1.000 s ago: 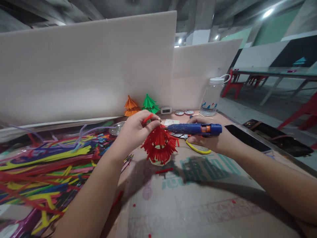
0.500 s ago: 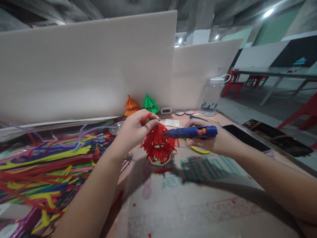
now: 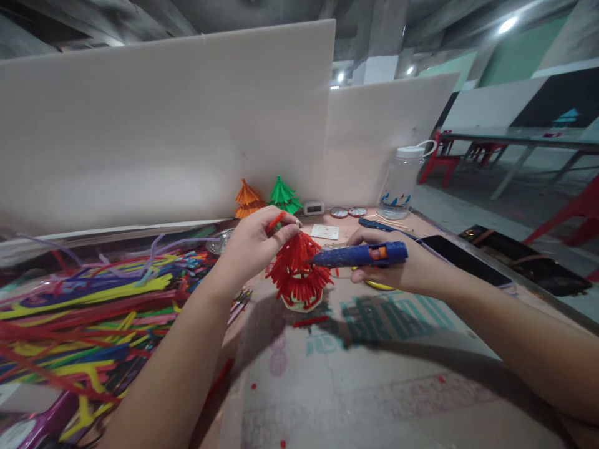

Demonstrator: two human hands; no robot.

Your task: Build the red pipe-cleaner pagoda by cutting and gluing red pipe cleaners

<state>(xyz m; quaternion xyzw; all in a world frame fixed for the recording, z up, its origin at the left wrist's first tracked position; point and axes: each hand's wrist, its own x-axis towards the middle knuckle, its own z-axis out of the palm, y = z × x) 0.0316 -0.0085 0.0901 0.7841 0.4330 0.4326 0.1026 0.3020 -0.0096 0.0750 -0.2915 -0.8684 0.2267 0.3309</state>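
Note:
Between my hands stands a red tiered pagoda-like craft [image 3: 304, 274] made of fringed strips, on a pale base. My left hand [image 3: 262, 243] pinches its top with thumb and fingers, and a short red pipe-cleaner piece [image 3: 277, 220] sticks out between the fingers. A blue glue gun [image 3: 360, 255] lies in my right hand [image 3: 379, 265], wrapped round its handle. The gun's nozzle points left at the craft's middle; whether it touches is hard to tell. A red strip [image 3: 310, 322] lies on the table just in front.
Bundles of coloured pipe cleaners [image 3: 93, 312] cover the left side. Orange [image 3: 248, 198] and green [image 3: 283, 194] tiered crafts stand at the back by a white panel [image 3: 163, 137]. A water bottle [image 3: 400, 184], a phone [image 3: 465, 259] and yellow-handled scissors [image 3: 384, 287] are on the right.
My right hand has tilted and lowered the glue gun slightly, bringing its nozzle a little down the red craft. My left hand stays at the craft's top.

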